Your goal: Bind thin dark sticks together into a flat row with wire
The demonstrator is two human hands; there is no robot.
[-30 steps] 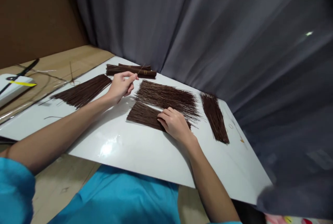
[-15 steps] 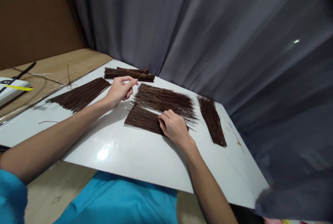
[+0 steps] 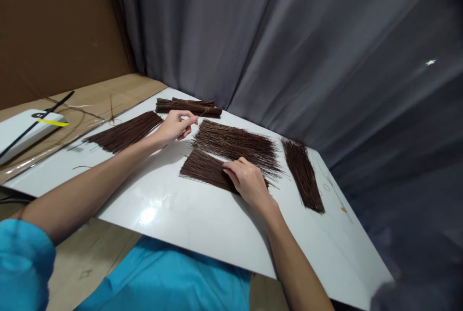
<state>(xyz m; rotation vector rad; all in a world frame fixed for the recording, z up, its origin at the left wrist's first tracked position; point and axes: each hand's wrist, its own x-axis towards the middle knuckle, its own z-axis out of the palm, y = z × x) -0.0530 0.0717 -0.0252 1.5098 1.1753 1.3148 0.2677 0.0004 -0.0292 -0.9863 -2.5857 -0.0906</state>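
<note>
My left hand [image 3: 178, 125] is closed in a pinch above the back of the white table, with a thin strand [image 3: 202, 113] sticking out past its fingertips. Fingers pressed together, my right hand [image 3: 249, 181] rests on the right part of the near bundle of thin dark brown sticks [image 3: 202, 167]. Whether a stick is between those fingers is hidden. Just behind lies a wider, looser spread of brown sticks [image 3: 235, 142], its ends uneven at the right.
A fanned bundle [image 3: 125, 132] lies left and another bundle [image 3: 303, 176] right. Banded bundles [image 3: 188, 107] are at the back. A white device [image 3: 29, 130] with a yellow strip sits on cardboard at left. Grey curtain [image 3: 289, 50] borders the far side of the table [image 3: 202, 224].
The whole view has shifted, so the table appears further right and slightly lower. Both hands keep nearly the same places over the sticks, with the left still pinching the strand.
</note>
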